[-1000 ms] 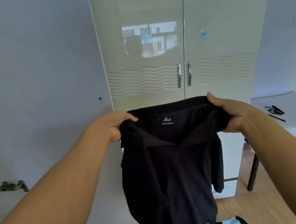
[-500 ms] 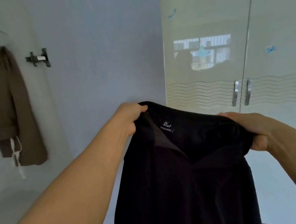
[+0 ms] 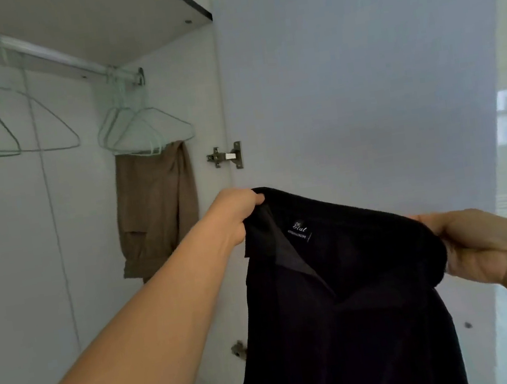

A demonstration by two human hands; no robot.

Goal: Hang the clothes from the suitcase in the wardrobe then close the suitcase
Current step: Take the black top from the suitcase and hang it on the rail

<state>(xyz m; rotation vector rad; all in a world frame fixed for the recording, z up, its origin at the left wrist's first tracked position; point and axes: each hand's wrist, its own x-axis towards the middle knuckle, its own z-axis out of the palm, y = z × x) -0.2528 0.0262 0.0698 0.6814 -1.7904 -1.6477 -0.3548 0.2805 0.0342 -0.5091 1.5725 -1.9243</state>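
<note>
Black shirt (image 3: 339, 293) hangs gripped at its shoulders by left hand (image 3: 236, 215) and right hand (image 3: 475, 246), right of the brown trousers (image 3: 156, 211).

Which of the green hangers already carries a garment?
One in the right-hand hanger cluster beside the hinge: brown trousers hang below it. The left hangers are bare.

A black shirt (image 3: 341, 302) is held up by its shoulders in front of the open wardrobe (image 3: 205, 79), gripped at one end by the left hand (image 3: 232, 215) and at the other by the right hand (image 3: 472, 246), with its collar label turned toward the camera. Inside, pale green wire hangers (image 3: 144, 132) are hung on the rail (image 3: 44, 55), and brown trousers (image 3: 158, 210) are draped from the hangers nearest the hinged door (image 3: 354, 88).
</note>
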